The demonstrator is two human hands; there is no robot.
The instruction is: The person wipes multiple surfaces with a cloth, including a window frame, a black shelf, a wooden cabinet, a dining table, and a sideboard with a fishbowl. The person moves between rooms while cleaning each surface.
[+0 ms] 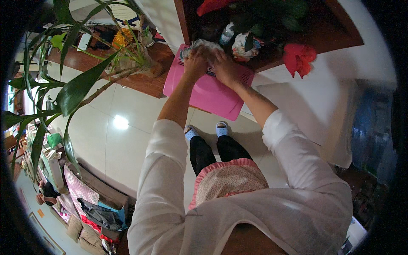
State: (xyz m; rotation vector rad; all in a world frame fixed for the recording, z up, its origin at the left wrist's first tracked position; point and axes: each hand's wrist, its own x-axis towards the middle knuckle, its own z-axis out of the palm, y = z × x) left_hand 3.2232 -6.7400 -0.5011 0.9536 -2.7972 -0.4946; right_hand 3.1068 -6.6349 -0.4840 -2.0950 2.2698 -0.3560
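Note:
A pink plastic box [213, 94] with slotted vents sits before me, its far edge against the dark wooden shelf. On top of its far side lies a crumpled, translucent plastic bag [207, 44]. My left hand [195, 62] has its fingers on the bag's left part. Close beside it, my right hand [225, 67] holds the bag's right part. A dark label [211, 70] with writing shows between the hands. Most of the fingertips are blurred or sunk in the plastic.
Inside the wooden shelf [331, 41] stand a bottle [227, 33] and a patterned bundle [245, 47]. A red artificial flower [299, 59] hangs at its edge. Long-leaved plant [84, 84] stems reach in from the left. A sofa [105, 185] with bags stands lower left; tiled floor [127, 140] lies below.

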